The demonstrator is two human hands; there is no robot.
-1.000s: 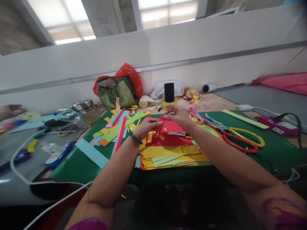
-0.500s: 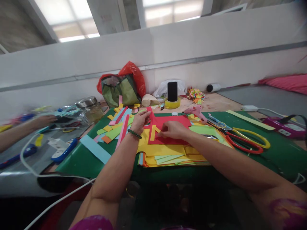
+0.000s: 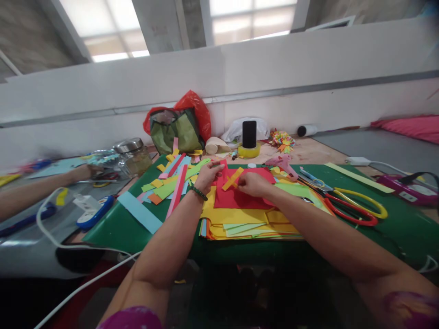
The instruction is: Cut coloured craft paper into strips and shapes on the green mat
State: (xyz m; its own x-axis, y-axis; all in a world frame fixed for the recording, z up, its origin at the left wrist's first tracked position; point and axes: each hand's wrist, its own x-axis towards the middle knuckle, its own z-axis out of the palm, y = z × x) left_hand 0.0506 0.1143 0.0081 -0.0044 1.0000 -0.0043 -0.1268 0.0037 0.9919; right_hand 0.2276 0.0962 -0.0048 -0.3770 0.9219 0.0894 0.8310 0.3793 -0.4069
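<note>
My left hand, with a dark beaded bracelet at the wrist, is closed on a narrow red paper strip. My right hand pinches at a short yellow paper strip; a second yellow piece seems to cross it near my fingertips. Both hands are over a red paper sheet, which lies on a stack of yellow and coloured paper. The fingertips of my right hand are partly hidden.
Coloured paper strips lie left on the green mat. Scissors and a pink glue gun are on the right. Behind stand a phone, a glass jar and a bag. Another person's arm reaches in from the left.
The yellow strip, upright over the red sheet before, now sits higher and slanted beside my right fingertips. Both hands stay close together. The camera view has shifted slightly.
</note>
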